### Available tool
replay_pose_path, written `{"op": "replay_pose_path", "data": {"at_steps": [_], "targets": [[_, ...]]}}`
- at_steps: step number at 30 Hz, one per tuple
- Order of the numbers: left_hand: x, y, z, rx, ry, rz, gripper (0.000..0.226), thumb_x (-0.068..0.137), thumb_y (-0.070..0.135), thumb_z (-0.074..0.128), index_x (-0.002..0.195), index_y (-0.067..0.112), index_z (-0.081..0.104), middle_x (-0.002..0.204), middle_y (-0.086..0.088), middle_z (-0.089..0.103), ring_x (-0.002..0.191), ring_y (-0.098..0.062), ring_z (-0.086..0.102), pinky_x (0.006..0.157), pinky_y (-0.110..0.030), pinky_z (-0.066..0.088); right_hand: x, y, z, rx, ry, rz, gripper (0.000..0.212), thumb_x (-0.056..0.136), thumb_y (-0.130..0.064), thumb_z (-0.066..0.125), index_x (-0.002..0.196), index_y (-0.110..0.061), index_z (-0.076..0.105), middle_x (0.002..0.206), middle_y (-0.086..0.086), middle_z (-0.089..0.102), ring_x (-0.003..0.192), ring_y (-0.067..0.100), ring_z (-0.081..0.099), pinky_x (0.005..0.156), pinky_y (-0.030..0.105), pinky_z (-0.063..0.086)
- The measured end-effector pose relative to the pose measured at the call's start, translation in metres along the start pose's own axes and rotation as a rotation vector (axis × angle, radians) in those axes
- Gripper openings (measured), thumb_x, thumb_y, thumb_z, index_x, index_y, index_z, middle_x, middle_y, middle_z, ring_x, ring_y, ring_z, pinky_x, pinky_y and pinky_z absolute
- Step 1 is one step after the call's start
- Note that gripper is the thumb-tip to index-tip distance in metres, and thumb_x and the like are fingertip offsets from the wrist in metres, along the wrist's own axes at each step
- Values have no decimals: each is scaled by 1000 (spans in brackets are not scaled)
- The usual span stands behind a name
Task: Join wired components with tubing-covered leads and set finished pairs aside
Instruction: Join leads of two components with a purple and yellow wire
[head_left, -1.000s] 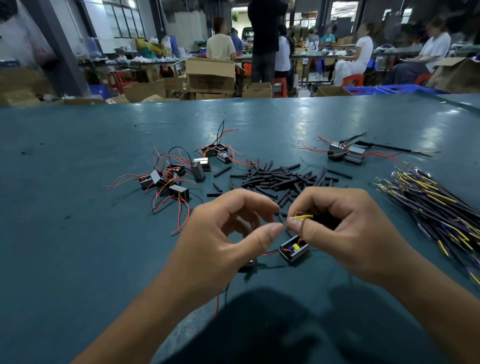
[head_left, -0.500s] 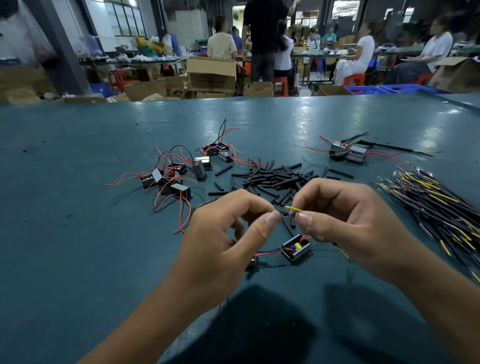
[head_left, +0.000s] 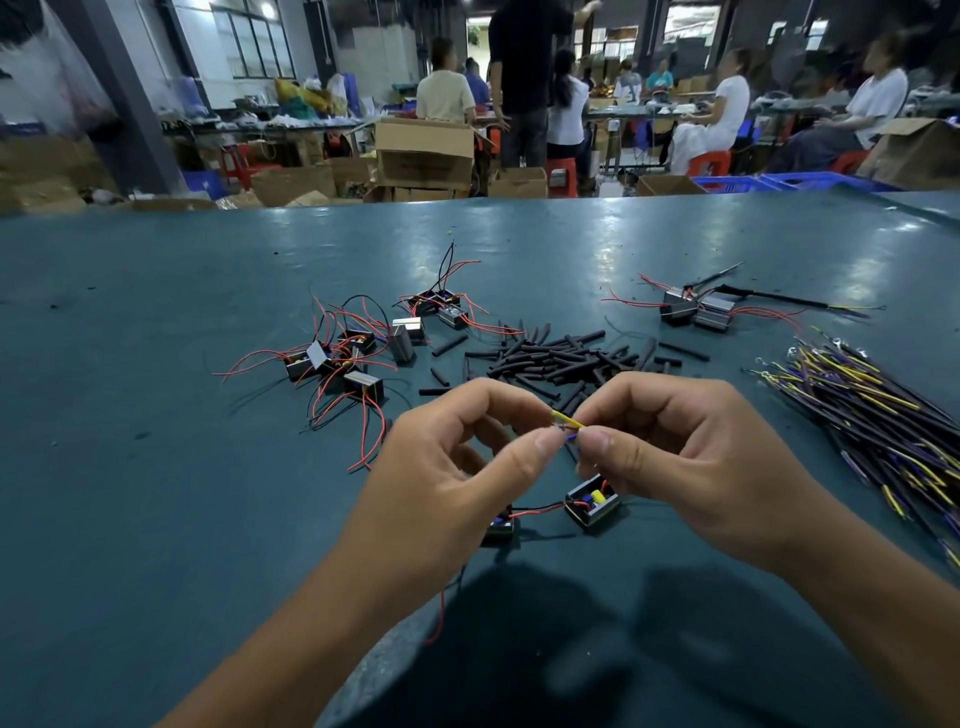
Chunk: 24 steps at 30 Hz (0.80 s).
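Both hands (head_left: 571, 457) now closer — thumbs nearly touching, pinching yellow lead (head_left: 567, 419) between them.

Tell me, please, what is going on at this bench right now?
A person is joining wires at a green table. The left hand and right hand pinch a yellow lead between fingertips, just above a small black component lying below. Loose black tubing pieces sit behind the hands, unjoined components with red wires to the left, a bundle of leads to the right, and a finished pair set aside beyond.
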<state>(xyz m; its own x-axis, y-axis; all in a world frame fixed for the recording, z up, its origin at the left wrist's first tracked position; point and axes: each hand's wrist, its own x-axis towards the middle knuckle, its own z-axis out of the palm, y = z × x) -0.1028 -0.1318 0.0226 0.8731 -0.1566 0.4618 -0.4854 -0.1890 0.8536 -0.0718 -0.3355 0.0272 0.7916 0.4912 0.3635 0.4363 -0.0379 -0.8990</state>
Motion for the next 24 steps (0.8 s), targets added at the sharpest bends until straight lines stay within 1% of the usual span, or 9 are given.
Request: {"op": "replay_pose_path", "data": {"at_steps": [4, 7, 10, 13, 15, 17, 19, 21, 24], "targets": [[0, -1, -5, -53, -71, -75, 24, 79, 44, 70, 93, 26, 75, 84, -4, 71, 69, -35, 56, 61, -48, 46, 0, -1, -1, -61, -14, -17, 12, 87, -31, 68, 92, -21, 72, 77, 1, 72, 67, 4, 64, 62, 17, 50], [0, -4, -8, -78, -106, -119, 24, 75, 40, 74, 93, 25, 74, 83, 0, 71, 72, -24, 59, 65, -44, 51, 0, 0, -1, -91, -21, -22, 7, 89, -29, 70, 92, -23, 72, 78, 2, 72, 70, 9, 65, 62, 23, 51], [0, -6, -8, -42, -89, -114, 20, 74, 37, 76, 90, 25, 74, 79, -9, 68, 63, -35, 57, 60, -55, 52, -1, 1, -1, -147, -15, -30, 11, 88, -33, 70, 92, -23, 72, 78, 3, 71, 68, 23, 64, 61, 35, 52], [0, -6, -9, 61, -65, -59, 15, 79, 37, 75, 88, 25, 73, 74, -7, 66, 57, -38, 53, 51, -48, 47, -1, 2, -1, -187, -21, -36, 6, 89, -29, 71, 91, -24, 72, 77, 2, 71, 68, 29, 64, 61, 40, 53], [1, -5, -8, 52, -63, -63, 10, 81, 32, 75, 85, 24, 73, 69, 2, 65, 55, -22, 52, 50, -34, 45, -1, 2, -2, -206, -24, -38, 6, 88, -30, 70, 91, -25, 72, 77, 2, 71, 68, 28, 65, 61, 39, 54], [1, -5, -7, 3, -90, -91, 7, 82, 28, 74, 84, 22, 73, 69, 6, 64, 60, -11, 52, 54, -30, 43, -2, 2, -2, -234, -28, -48, 6, 89, -31, 70, 91, -25, 72, 77, 0, 71, 67, 25, 65, 61, 38, 54], [1, -5, -6, -3, -117, -97, 9, 83, 31, 74, 84, 23, 73, 68, 7, 63, 59, -13, 51, 52, -33, 42, -2, 1, -2, -271, -32, -63, 8, 89, -32, 69, 90, -25, 72, 76, -3, 71, 67, 17, 66, 60, 30, 53], [0, -5, -6, 49, -116, -63, 13, 83, 38, 74, 85, 25, 72, 68, 4, 63, 54, -27, 48, 47, -41, 41, -1, 1, -2, -305, -35, -77, 8, 89, -32, 69, 89, -25, 72, 76, -6, 71, 66, 9, 65, 61, 19, 50], [-1, -4, -7, 159, -87, 14, 15, 84, 44, 69, 86, 29, 70, 74, -2, 66, 59, -36, 51, 50, -49, 45, -1, 1, -2, -327, -42, -80, 7, 90, -31, 68, 89, -26, 72, 76, -7, 71, 67, 9, 65, 62, 18, 49]]}}
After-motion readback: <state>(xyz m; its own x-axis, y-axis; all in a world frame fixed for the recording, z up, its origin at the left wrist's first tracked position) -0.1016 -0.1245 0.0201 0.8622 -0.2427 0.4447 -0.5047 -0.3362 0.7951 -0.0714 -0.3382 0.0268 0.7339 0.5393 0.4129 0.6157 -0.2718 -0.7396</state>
